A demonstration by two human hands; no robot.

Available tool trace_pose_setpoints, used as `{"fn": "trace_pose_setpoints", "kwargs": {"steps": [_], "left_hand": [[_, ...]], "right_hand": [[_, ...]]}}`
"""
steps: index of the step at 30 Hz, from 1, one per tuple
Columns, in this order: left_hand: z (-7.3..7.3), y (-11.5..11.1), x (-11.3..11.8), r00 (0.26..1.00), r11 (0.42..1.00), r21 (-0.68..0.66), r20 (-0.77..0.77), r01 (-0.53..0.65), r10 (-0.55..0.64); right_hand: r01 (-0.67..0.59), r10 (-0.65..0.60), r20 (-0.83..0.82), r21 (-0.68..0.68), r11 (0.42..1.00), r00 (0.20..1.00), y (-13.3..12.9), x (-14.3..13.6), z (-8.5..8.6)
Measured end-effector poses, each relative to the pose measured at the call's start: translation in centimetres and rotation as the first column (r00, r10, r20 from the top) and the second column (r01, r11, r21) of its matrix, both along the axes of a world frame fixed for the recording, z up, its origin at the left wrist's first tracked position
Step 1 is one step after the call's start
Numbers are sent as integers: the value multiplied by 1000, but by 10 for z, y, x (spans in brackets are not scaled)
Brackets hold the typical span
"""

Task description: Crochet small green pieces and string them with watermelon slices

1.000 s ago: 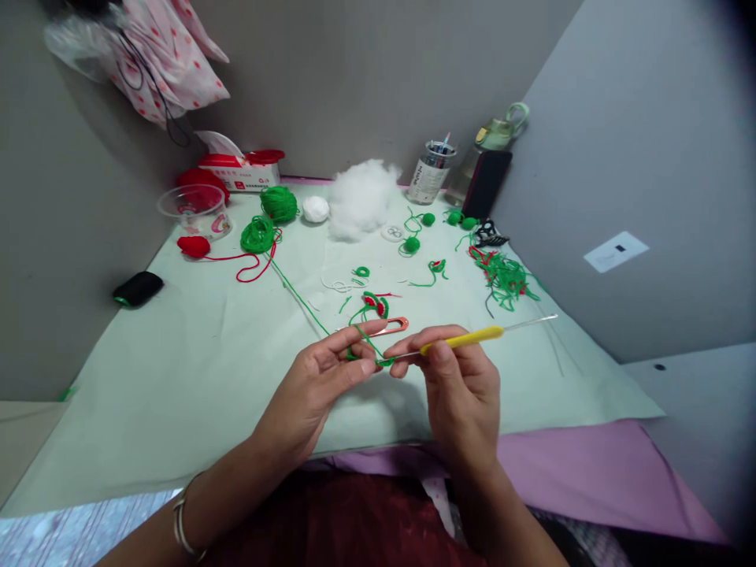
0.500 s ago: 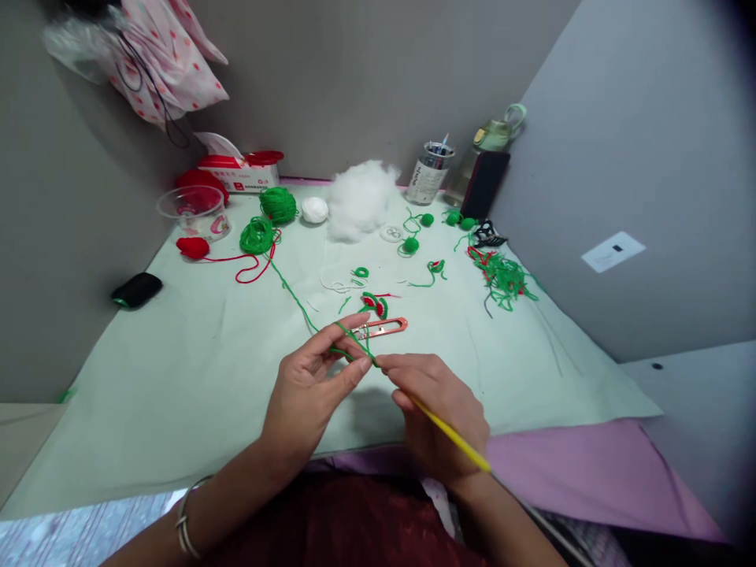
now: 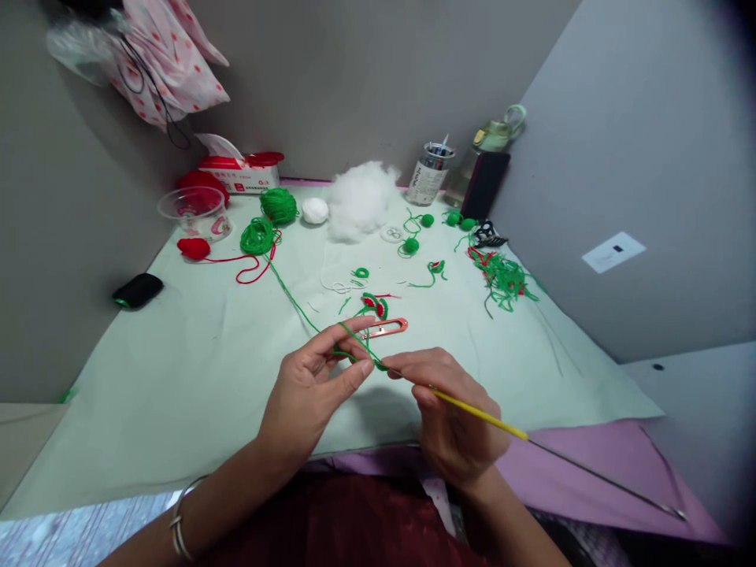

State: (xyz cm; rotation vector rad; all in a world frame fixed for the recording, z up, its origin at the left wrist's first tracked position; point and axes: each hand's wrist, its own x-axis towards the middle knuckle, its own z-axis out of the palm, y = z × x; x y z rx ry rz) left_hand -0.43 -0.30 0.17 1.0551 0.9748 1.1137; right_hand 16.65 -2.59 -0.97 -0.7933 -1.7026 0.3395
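Note:
My left hand (image 3: 313, 382) pinches a small piece of green crochet work (image 3: 381, 365) between thumb and fingers, with green yarn (image 3: 356, 339) stretched over the raised index finger. That strand runs back to a loose green yarn bundle (image 3: 257, 235). In my right hand (image 3: 454, 409) is a crochet hook (image 3: 481, 413) with a yellow grip and metal shaft; its tip meets the green work at my left fingertips. Just beyond my fingers lie orange thread snips (image 3: 393, 325), partly hidden by the left hand, and small red and green crocheted pieces (image 3: 376, 304).
A green yarn ball (image 3: 279, 205), white yarn ball (image 3: 315, 209) and white stuffing (image 3: 361, 201) sit at the back. Left stand a clear tub (image 3: 194, 213) and tissue box (image 3: 242, 173). Tangled yarn scraps (image 3: 508, 276), a phone (image 3: 485, 185) and a bottle (image 3: 494, 135) are right.
My right hand has shifted slightly right, and the hook has swung so its back end points farther right, showing more of its metal shaft. The left hand has barely moved.

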Motion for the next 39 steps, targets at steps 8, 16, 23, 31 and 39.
{"fn": "trace_pose_setpoints", "kwargs": {"steps": [8,16,23,31,39], "left_hand": [[0,-1,5,956,972,-192,283,138,-80],[4,5,5,911,949,-246,403,198,-85],[3,2,7,939,966,-191,329,174,-103],[2,4,-1,955,971,-177,274,164,-111],[-2,-2,7,951,974,-87,251,209,-181]], "right_hand": [[157,-243,379,242,957,893,-4,1,-5],[31,-75,-262,-166,986,962,4,-5,3],[-61,-23,-322,-250,966,946,8,-8,4],[-124,-24,-448,-298,946,894,6,-1,3],[-152,-4,-445,-314,937,896,7,-11,1]]}}
